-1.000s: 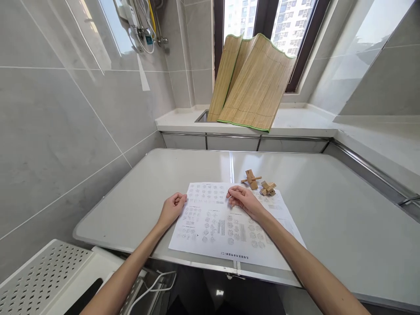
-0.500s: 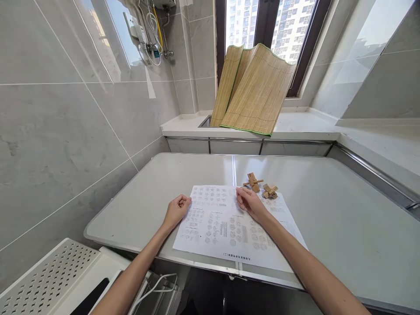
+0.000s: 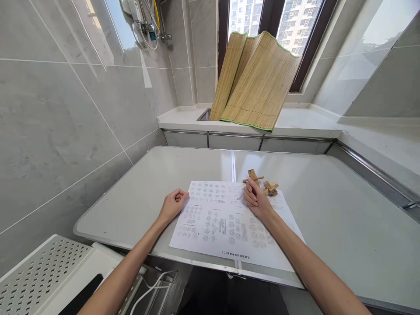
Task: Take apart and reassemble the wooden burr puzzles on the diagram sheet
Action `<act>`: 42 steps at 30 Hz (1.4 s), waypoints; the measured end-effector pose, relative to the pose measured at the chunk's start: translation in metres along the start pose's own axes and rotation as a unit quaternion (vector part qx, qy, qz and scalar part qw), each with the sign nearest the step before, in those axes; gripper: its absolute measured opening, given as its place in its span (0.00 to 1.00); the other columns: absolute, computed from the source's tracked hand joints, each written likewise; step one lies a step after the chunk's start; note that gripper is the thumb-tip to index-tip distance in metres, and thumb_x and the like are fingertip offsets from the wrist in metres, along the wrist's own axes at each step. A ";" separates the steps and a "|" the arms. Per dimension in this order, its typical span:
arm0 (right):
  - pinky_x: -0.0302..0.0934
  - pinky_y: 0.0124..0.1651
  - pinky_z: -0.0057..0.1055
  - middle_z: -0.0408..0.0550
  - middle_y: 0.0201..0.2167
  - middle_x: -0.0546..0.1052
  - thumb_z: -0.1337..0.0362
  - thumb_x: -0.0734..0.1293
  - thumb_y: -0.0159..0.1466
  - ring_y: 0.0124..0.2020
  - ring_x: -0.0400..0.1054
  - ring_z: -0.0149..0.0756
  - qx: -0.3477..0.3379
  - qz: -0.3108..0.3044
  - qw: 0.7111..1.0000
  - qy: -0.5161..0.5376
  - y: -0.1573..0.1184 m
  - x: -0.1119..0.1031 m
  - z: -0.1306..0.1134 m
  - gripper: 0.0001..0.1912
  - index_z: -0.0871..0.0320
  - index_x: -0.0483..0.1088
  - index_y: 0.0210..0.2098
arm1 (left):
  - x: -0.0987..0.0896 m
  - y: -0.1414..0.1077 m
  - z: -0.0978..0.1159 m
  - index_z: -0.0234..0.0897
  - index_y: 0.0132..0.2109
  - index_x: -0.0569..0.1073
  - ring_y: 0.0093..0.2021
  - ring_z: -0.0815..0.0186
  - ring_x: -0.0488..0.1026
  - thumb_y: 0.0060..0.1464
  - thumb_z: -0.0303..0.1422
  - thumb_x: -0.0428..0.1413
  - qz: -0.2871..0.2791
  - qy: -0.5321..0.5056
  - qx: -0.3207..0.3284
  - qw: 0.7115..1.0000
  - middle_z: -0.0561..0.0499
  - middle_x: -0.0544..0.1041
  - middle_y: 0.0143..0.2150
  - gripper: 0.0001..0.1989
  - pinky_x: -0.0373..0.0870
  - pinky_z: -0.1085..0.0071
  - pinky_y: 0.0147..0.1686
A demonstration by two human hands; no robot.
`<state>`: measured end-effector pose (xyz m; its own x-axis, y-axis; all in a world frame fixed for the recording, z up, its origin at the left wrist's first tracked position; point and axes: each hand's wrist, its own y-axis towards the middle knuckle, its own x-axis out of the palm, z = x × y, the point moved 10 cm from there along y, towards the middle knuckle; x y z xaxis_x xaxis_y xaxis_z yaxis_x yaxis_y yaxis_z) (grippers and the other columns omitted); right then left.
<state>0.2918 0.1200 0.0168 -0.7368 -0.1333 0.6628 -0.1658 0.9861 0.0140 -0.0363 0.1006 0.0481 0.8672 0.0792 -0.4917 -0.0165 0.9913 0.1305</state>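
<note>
A printed paper sheet with rows of small line diagrams lies on the white table. My left hand is at its left edge, fingers curled and closed, fingertips overlapping the paper margin. Over the sheet's upper right part, my right hand has its fingers folded in, and I see nothing in them. Just beyond its fingertips stands a wooden interlocking puzzle, partly hidden by the hand; whether they touch I cannot tell. A second wooden interlocking puzzle sits right of it, by the sheet's upper right corner.
The table has a seam down its middle. A rolled-open bamboo mat leans by the window on the white counter. A white perforated plastic piece stands at the lower left. Tiled wall borders the left side.
My right hand has shifted right and slightly up, closer to the wooden puzzles, and now covers part of the nearer one. My left hand stays at the paper's edge. The view has tilted slightly.
</note>
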 end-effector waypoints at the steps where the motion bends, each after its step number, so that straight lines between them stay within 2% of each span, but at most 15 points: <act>1: 0.41 0.11 0.20 0.30 0.10 0.56 0.50 0.74 0.69 0.11 0.40 0.21 0.001 0.000 1.000 0.002 0.000 0.000 0.000 0.25 0.55 0.64 0.24 | 0.000 0.001 -0.001 0.39 0.31 0.71 0.25 0.70 0.57 0.60 0.48 0.60 0.000 -0.003 -0.001 1.000 0.59 0.62 0.24 0.18 0.55 0.73 0.27; 7: 0.41 0.11 0.20 0.30 0.10 0.55 0.50 0.74 0.69 0.10 0.39 0.21 0.004 -0.001 1.000 0.014 0.001 -0.001 -0.001 0.26 0.55 0.63 0.23 | -0.002 0.010 -0.003 0.39 0.31 0.70 0.23 0.71 0.57 0.60 0.48 0.60 -0.001 -0.022 -0.001 1.000 0.59 0.63 0.22 0.19 0.55 0.73 0.25; 15: 0.40 0.12 0.22 0.31 0.10 0.52 0.45 0.72 0.69 0.11 0.37 0.22 -0.010 0.010 0.999 0.029 0.002 -0.007 -0.013 0.30 0.54 0.59 0.21 | 0.001 0.038 -0.004 0.39 0.31 0.71 0.20 0.71 0.58 0.58 0.48 0.62 0.001 -0.030 0.002 1.000 0.59 0.64 0.20 0.18 0.55 0.73 0.22; 20: 0.41 0.12 0.25 0.32 0.10 0.51 0.42 0.70 0.68 0.10 0.38 0.23 -0.024 0.027 0.997 0.065 0.003 -0.015 -0.017 0.32 0.53 0.57 0.19 | -0.001 0.048 -0.008 0.39 0.31 0.70 0.18 0.72 0.56 0.59 0.48 0.61 0.011 -0.034 -0.008 0.999 0.59 0.64 0.19 0.18 0.54 0.74 0.20; 25: 0.43 0.12 0.25 0.33 0.10 0.52 0.38 0.67 0.68 0.11 0.39 0.24 -0.047 0.049 0.991 0.116 0.002 -0.024 -0.021 0.33 0.53 0.55 0.20 | -0.004 0.059 -0.009 0.40 0.32 0.70 0.18 0.72 0.57 0.61 0.46 0.60 0.024 -0.042 -0.010 0.999 0.58 0.65 0.20 0.17 0.57 0.74 0.20; 28: 0.44 0.12 0.26 0.34 0.10 0.53 0.39 0.67 0.68 0.11 0.40 0.24 -0.055 0.068 0.983 0.159 0.002 -0.032 -0.021 0.33 0.53 0.54 0.20 | -0.004 0.069 -0.009 0.40 0.32 0.70 0.18 0.72 0.58 0.60 0.45 0.61 0.029 -0.041 -0.010 0.999 0.58 0.65 0.20 0.16 0.57 0.74 0.20; 33: 0.46 0.12 0.25 0.32 0.11 0.52 0.40 0.69 0.67 0.11 0.41 0.24 -0.064 0.067 0.977 0.190 0.004 -0.041 -0.020 0.31 0.52 0.54 0.22 | -0.003 0.084 -0.011 0.39 0.32 0.70 0.18 0.72 0.58 0.60 0.45 0.61 0.030 -0.039 -0.011 0.999 0.58 0.66 0.20 0.16 0.57 0.75 0.20; 42: 0.49 0.12 0.26 0.33 0.10 0.53 0.44 0.71 0.64 0.10 0.42 0.25 -0.076 0.067 0.976 0.190 0.006 -0.056 -0.020 0.29 0.52 0.53 0.22 | -0.004 0.084 -0.010 0.39 0.32 0.71 0.19 0.72 0.59 0.62 0.44 0.61 0.031 -0.040 -0.011 0.999 0.58 0.66 0.20 0.16 0.58 0.74 0.22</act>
<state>0.3447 0.1356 -0.0052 -0.4441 0.0168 0.8958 0.0371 0.9993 -0.0004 -0.0459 0.1847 0.0521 0.9012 0.1324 -0.4127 -0.0813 0.9869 0.1392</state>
